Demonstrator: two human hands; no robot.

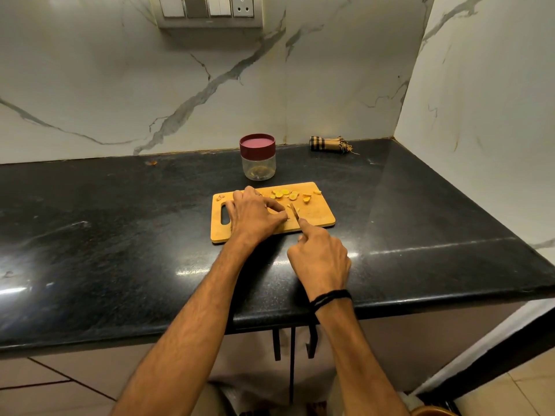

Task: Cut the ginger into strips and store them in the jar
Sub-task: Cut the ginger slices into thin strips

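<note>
One knife (pixel 294 212), tip toward jar (pixel 257 163).

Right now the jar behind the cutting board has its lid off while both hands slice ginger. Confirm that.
Wrong: the head view shows the maroon lid on the jar. It does stand behind the cutting board, where the left hand and right hand slice ginger.

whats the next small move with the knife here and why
Probably press the small knife down for a cut: the right hand holds its blade on the wooden cutting board beside the left hand, whose fingertips seem to pin a hidden ginger piece, and yellow ginger slices lie uncut.
</note>
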